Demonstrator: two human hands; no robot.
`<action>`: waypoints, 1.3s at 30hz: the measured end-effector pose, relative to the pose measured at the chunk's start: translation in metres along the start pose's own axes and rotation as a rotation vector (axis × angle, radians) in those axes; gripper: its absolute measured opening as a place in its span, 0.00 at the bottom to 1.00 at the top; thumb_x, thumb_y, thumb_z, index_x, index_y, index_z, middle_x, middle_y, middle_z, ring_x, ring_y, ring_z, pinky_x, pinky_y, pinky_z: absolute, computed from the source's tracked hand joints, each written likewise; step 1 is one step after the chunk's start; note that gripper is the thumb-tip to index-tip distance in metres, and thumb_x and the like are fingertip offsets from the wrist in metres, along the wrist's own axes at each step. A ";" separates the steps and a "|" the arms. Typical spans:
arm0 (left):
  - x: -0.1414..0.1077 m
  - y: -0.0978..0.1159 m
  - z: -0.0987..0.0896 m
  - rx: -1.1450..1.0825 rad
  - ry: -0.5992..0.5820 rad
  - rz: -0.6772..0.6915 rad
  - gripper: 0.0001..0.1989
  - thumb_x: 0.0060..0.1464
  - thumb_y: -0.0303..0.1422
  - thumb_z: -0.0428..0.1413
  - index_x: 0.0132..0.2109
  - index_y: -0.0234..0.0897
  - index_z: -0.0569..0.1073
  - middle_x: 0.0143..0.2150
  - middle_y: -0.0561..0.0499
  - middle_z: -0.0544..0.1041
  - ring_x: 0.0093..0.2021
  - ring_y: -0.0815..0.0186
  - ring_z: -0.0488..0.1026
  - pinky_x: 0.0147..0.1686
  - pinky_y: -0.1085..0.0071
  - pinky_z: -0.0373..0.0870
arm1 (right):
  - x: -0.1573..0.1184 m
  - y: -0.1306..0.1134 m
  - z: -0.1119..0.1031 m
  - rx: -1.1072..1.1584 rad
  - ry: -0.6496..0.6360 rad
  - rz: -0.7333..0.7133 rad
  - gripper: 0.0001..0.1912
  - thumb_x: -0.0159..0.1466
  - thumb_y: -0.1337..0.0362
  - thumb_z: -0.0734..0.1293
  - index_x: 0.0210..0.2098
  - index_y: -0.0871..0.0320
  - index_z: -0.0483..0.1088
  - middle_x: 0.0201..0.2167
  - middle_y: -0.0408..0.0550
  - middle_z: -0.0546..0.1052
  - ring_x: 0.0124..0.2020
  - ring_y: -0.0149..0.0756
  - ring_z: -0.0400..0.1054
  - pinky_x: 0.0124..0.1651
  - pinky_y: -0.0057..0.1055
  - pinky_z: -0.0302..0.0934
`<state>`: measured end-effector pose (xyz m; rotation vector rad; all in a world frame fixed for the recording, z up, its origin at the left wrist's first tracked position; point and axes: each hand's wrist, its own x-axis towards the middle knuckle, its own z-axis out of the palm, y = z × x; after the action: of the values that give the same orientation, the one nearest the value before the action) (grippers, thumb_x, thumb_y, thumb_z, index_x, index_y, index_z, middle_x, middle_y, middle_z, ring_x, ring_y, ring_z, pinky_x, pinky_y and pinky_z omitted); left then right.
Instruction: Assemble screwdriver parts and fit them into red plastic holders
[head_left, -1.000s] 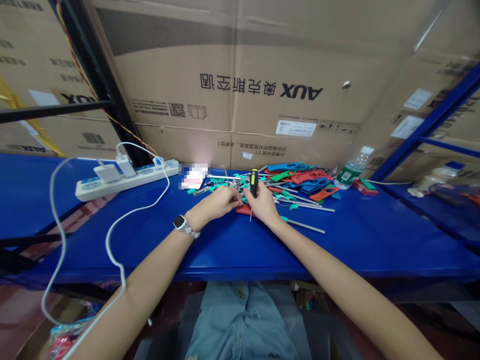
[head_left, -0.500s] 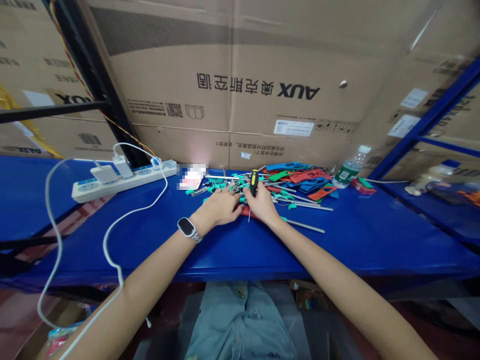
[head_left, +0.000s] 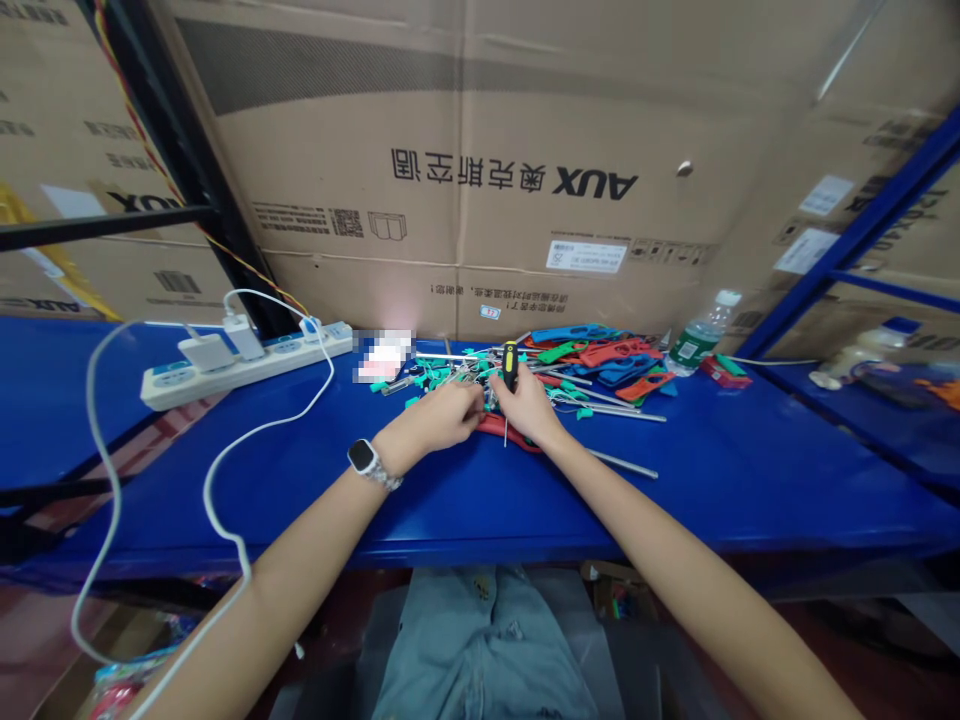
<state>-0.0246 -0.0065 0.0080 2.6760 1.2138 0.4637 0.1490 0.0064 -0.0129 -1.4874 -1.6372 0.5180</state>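
My right hand (head_left: pixel 534 410) is wrapped round the black-and-yellow handle of a screwdriver (head_left: pixel 511 364), which stands nearly upright with its thin shaft downward. Close by on the left, my left hand (head_left: pixel 441 418) has its fingers curled together at the pile's near edge; what they pinch, if anything, is hidden. Between and just below both hands lies a red plastic handle (head_left: pixel 495 427), partly covered by my fingers. A metal rod (head_left: pixel 626 464) sticks out to the right from behind my right wrist. Small metal parts with green plastic pieces (head_left: pixel 412 402) spread beyond my hands.
Red, blue, green and orange plastic handles (head_left: pixel 624 352) are heaped at the back right, near a bottle (head_left: pixel 694 338) and a red box (head_left: pixel 724 373). A power strip (head_left: pixel 277 362) with white cables lies left on the blue table (head_left: pixel 300 480). Cardboard boxes (head_left: pixel 337 270) stand behind.
My left fingers have gone from spread over the parts to curled together. The red handle and the rod have shifted slightly right and nearer me. The screwdriver stays in my right hand.
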 end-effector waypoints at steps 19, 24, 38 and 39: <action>0.004 -0.012 -0.002 -0.197 -0.001 -0.033 0.06 0.58 0.28 0.57 0.34 0.35 0.79 0.30 0.49 0.80 0.30 0.66 0.74 0.33 0.70 0.66 | 0.002 0.005 0.001 -0.035 0.008 0.006 0.09 0.67 0.55 0.67 0.37 0.54 0.67 0.34 0.50 0.78 0.36 0.44 0.72 0.40 0.37 0.64; 0.004 -0.008 0.002 -0.227 0.018 -0.117 0.07 0.60 0.28 0.57 0.33 0.35 0.77 0.28 0.49 0.79 0.28 0.65 0.73 0.31 0.70 0.65 | 0.009 0.009 -0.007 0.066 -0.038 -0.003 0.16 0.65 0.49 0.68 0.31 0.54 0.64 0.24 0.42 0.72 0.27 0.37 0.66 0.32 0.31 0.57; -0.001 -0.017 -0.004 -0.358 -0.059 -0.047 0.09 0.62 0.33 0.55 0.36 0.35 0.78 0.30 0.49 0.80 0.30 0.66 0.74 0.33 0.70 0.67 | 0.010 0.007 -0.038 -0.491 -0.195 -0.060 0.13 0.65 0.51 0.69 0.43 0.52 0.74 0.36 0.47 0.81 0.37 0.42 0.72 0.36 0.32 0.55; -0.001 -0.017 -0.004 -0.375 -0.064 -0.039 0.09 0.62 0.34 0.56 0.37 0.36 0.79 0.31 0.49 0.81 0.30 0.65 0.75 0.33 0.70 0.67 | 0.009 0.005 -0.037 -0.499 -0.192 -0.049 0.14 0.65 0.51 0.69 0.43 0.52 0.74 0.37 0.48 0.81 0.38 0.44 0.73 0.37 0.32 0.56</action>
<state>-0.0390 0.0040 0.0070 2.3279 1.0401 0.5352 0.1826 0.0074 0.0067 -1.7883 -2.0529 0.2353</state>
